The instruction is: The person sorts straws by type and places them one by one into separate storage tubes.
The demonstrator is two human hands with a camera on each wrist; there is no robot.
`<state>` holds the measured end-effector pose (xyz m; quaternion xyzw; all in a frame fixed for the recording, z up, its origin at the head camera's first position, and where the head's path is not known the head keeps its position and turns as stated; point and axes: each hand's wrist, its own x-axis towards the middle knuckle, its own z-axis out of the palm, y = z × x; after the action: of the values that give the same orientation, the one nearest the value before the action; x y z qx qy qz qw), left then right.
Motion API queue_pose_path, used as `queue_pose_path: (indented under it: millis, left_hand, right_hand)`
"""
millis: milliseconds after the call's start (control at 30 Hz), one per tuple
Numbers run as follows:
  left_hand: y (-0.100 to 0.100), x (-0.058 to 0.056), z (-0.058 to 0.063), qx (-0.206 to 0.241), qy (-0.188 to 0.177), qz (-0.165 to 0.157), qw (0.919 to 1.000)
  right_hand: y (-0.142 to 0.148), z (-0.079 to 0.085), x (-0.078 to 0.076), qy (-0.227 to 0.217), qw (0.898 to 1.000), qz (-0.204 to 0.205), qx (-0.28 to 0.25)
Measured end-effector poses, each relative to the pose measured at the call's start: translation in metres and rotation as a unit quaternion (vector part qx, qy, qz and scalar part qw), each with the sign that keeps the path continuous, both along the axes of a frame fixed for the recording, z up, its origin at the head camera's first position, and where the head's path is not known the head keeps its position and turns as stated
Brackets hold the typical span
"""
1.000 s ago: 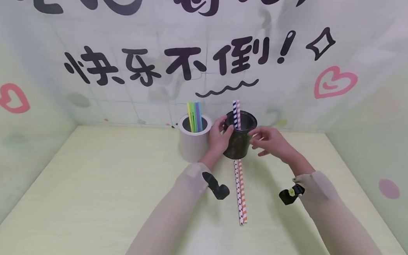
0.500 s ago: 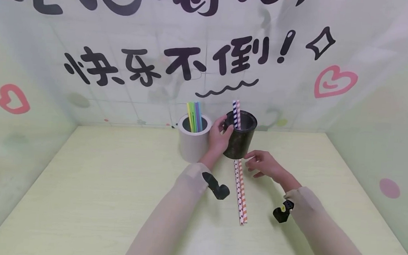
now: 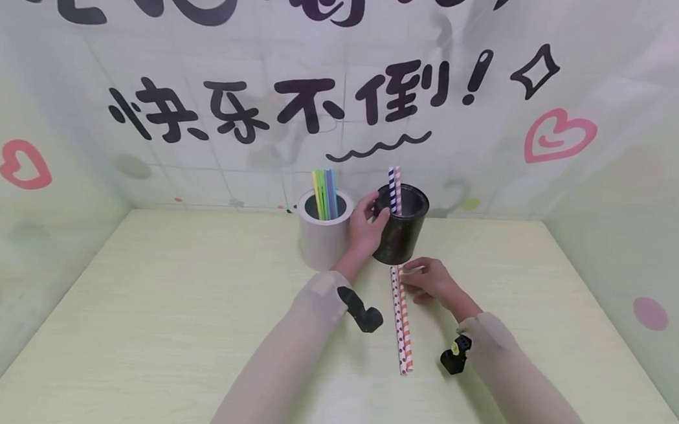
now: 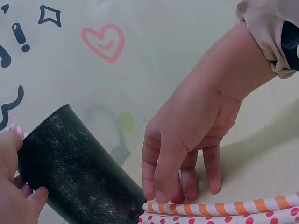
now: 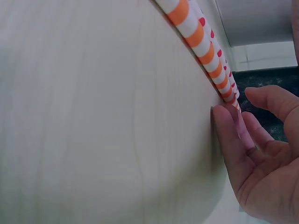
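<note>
In the head view my left hand [image 3: 369, 230] holds the black cup [image 3: 401, 238] by its left side, thumb in front and fingers near the rim. A dark-striped straw [image 3: 392, 190] and a pink-striped straw [image 3: 398, 191] stand inside that cup. Two more paper straws lie side by side on the tabletop before it: one orange-striped [image 3: 405, 326], one with red dots [image 3: 398, 326]. Over their far ends is my right hand [image 3: 431, 282]. Its fingertips [image 5: 223, 116] reach the orange-striped straw's end in the right wrist view, while the thumb [image 5: 268, 98] stays apart from them.
A white cup [image 3: 321, 244] with several coloured straws [image 3: 325, 195] stands close to the left of my left hand. Behind the pale tabletop [image 3: 181, 319] hangs a printed backdrop [image 3: 231, 166], and side panels border it left and right.
My right hand has come down from the black cup's right side toward me and slightly left, to the far ends of the lying straws. My left hand keeps its place on the cup.
</note>
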<state>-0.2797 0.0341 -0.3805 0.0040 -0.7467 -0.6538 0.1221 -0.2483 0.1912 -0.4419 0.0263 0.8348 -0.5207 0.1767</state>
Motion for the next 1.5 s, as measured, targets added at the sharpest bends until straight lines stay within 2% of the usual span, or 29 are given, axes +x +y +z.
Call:
queue_pose_path:
  millis: [867,1300,1500]
  left_hand:
    - [-0.002,0.001,-0.002,0.005,-0.007,0.013,0.9999]
    - [-0.001,0.001,-0.001,0.004,-0.019,0.005,0.9998]
    - [0.001,0.001,0.000,0.001,-0.024,0.000,0.9997]
  right_hand:
    - [-0.022,-0.007,0.005,0.018,0.996,-0.076,0.035]
    - [-0.021,-0.007,0.007,0.023,0.995,-0.090,0.021]
    - [-0.019,-0.006,0.006,0.017,0.996,-0.084,0.021]
